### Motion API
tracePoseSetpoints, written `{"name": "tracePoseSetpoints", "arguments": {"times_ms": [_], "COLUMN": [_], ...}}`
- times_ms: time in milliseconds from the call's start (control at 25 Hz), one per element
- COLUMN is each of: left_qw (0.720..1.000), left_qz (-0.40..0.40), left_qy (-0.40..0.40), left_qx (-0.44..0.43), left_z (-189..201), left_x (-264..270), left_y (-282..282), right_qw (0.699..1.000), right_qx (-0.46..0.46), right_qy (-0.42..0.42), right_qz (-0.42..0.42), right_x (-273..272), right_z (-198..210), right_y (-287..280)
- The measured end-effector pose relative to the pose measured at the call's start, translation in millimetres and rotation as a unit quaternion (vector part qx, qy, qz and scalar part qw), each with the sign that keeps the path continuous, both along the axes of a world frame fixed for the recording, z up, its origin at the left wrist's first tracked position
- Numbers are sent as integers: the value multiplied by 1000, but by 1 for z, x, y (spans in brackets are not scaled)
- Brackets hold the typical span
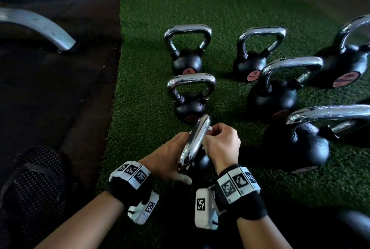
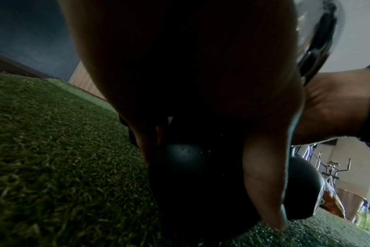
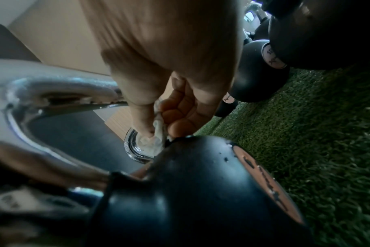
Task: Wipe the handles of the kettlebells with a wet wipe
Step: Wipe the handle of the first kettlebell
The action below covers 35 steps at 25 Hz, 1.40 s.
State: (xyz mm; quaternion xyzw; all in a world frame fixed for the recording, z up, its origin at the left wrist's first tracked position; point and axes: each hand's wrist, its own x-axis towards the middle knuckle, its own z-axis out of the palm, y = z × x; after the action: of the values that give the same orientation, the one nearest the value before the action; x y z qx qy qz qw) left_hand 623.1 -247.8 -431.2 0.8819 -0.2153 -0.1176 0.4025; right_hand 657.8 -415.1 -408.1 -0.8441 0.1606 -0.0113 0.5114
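Observation:
The nearest kettlebell [image 1: 202, 161] stands on the turf between my hands, its chrome handle [image 1: 195, 144] seen edge-on. My left hand [image 1: 170, 158] grips the black body [image 2: 184, 158] from the left, fingers and thumb curled round it. My right hand [image 1: 218, 140] pinches a crumpled white wet wipe [image 1: 209, 128] and presses it on the handle's far end. In the right wrist view the wet wipe [image 3: 156, 140] sits between thumb and fingers against the chrome leg [image 3: 133, 150], just above the body [image 3: 190, 192].
Several other black kettlebells with chrome handles stand on the green turf [image 1: 144, 88], one [image 1: 190, 96] right behind the held one, larger ones [image 1: 296, 144] to the right. Dark rubber floor [image 1: 60, 88] and a grey curved metal leg [image 1: 40, 26] lie left. A mesh shoe [image 1: 32, 184] is at lower left.

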Motion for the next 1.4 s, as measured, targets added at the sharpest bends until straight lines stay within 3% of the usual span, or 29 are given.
{"name": "tracePoseSetpoints", "arguments": {"times_ms": [120,200,320,400,520,720,960,1080,1240,1320,1400], "left_qw": [999,996,980,972,966,972,980,984,999,996,992], "left_qz": [-3,52,138,143,125,62,48,40,2,57,116], "left_qy": [-16,-53,-145,-185,-209,-150,-149,-141,-30,25,50], "left_qx": [39,56,-16,-4,84,171,123,100,-15,-57,-18], "left_z": [7,13,24,33,46,67,65,64,65,57,45], "left_x": [-9,-23,-45,-51,-51,-26,-10,-12,0,16,45], "left_y": [2,4,5,2,5,34,42,47,75,93,105], "right_qw": [999,992,939,913,906,909,911,903,887,870,848], "right_qx": [-23,-46,-124,-172,-207,-247,-251,-285,-279,-295,-332], "right_qy": [8,-84,-209,-206,-200,-182,-209,-168,-77,-102,-133], "right_qz": [31,78,244,307,311,282,250,273,360,382,392], "right_x": [-2,-2,5,10,6,-20,-44,-44,-16,13,44], "right_z": [8,19,39,48,56,62,57,64,120,158,181], "right_y": [-5,-17,-32,-34,-37,-51,-53,-50,-63,-61,-43]}}
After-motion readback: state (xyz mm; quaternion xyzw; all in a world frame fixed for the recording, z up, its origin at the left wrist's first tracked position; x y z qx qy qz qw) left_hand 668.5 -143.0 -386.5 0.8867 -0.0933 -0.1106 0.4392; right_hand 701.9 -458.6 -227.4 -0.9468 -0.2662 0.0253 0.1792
